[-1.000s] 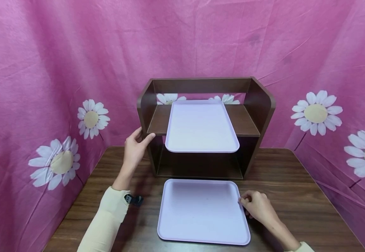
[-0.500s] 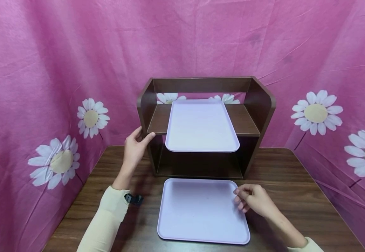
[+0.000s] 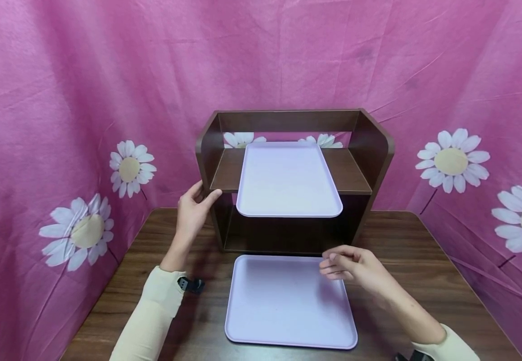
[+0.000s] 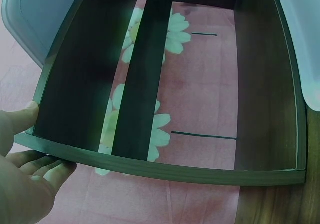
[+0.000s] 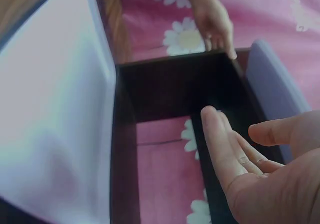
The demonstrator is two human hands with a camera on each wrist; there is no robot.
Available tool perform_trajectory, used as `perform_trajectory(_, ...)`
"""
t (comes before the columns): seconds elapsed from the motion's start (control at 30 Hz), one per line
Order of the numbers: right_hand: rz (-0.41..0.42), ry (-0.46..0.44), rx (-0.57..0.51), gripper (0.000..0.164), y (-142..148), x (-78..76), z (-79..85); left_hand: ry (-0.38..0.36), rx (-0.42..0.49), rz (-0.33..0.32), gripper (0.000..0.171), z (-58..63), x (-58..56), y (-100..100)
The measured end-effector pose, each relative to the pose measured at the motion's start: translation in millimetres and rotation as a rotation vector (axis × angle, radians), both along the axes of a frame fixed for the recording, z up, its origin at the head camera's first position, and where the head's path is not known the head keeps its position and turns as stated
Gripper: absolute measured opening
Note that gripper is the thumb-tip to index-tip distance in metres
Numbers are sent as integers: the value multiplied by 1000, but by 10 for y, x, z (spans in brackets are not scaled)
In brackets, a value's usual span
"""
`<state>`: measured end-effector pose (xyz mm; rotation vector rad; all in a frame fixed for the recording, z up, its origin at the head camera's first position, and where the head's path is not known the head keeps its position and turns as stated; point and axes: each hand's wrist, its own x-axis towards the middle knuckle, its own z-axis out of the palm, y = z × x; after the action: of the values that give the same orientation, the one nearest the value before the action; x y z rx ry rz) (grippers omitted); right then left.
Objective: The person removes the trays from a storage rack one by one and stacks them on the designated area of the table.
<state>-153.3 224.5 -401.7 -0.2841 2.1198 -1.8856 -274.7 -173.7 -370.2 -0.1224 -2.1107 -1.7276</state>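
Note:
A dark brown two-tier desk shelf [image 3: 288,122] stands on the table. My left hand [image 3: 192,210] grips its left side panel, thumb at the front edge by the middle board and fingers on the outside; the left wrist view shows this thumb [image 4: 22,118] too. One lilac tray [image 3: 290,183] lies on the middle board and juts out past its front. A second lilac tray [image 3: 288,306] lies flat on the table before the shelf. Over that tray's far right corner hovers my right hand [image 3: 351,265], holding nothing, its fingers loosely extended towards the shelf's lower compartment.
The wood-grain table [image 3: 405,260] extends to both sides of the shelf. A pink cloth [image 3: 288,55] with printed daisies hangs behind and at both sides. A dark strap with a small device [image 3: 191,286] sits at the left wrist.
My right hand has let go of the lower tray's right edge, risen, and moved forward and left towards the shelf, its fingers straightening. The left hand and both trays have stayed in place.

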Motion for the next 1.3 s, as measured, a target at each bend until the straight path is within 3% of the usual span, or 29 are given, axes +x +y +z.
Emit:
perform_trajectory(0.17, 37, -23, -100, 53, -76, -18, 164, 12, 10, -1, 52, -18, -14, -9)
perform_trajectory(0.33, 49, -41, -200, 54, -200, -59, 311, 9, 18, -4, 52, -11, -6, -7)
perform_trajectory(0.47, 37, -63, -283, 47, -315, -71, 416, 10, 22, -4, 52, -19, -11, -17)
perform_trajectory(0.77, 39, -94, -527, 16, -581, -131, 557, 17, 16, -5, 52, -2, -13, -11)
perform_trajectory(0.9, 40, -94, -612, 17, -664, -140, 589, 16, 14, -1, 52, 0, -17, -12)
perform_trajectory(1.07, -3, -115, -702, 23, -761, -155, 626, 13, 14, -2, 52, 12, -13, -15)
perform_trajectory(1.3, -127, -170, -810, 27, -886, -184, 671, 16, 17, 0, 51, -5, -24, -14)
